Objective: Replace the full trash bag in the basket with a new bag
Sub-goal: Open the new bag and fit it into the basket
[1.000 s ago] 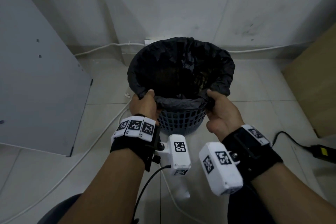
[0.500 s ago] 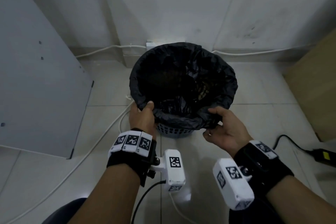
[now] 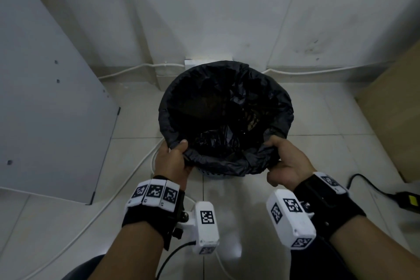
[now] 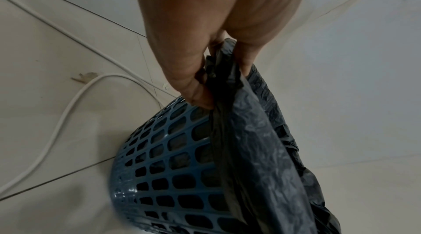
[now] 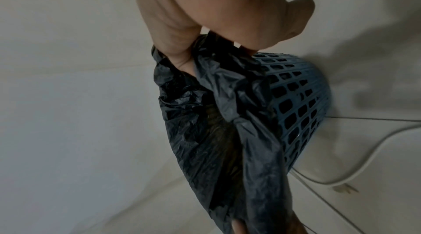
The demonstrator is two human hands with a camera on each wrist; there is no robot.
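Note:
A black trash bag (image 3: 225, 116) lines a blue lattice basket (image 3: 212, 174) that stands on the tiled floor near the wall corner. The bag's mouth is spread wide over the rim, with dark rubbish inside. My left hand (image 3: 175, 159) pinches the near left edge of the bag (image 4: 230, 83), thumb on top, above the basket wall (image 4: 168, 162). My right hand (image 3: 280, 161) grips the near right edge of the bag (image 5: 218, 79), bunched between its fingers beside the basket (image 5: 298, 103). Most of the basket is hidden under the bag in the head view.
A grey panel (image 3: 45, 98) leans at the left. White cables (image 3: 127, 179) run along the floor and the wall base. A black power adapter (image 3: 409, 200) with its cord lies at the right, beside a tan wooden board (image 3: 395, 107).
Both hands have moved up with the bag's near edge, which now covers most of the basket's front. The view has tipped down over the basket.

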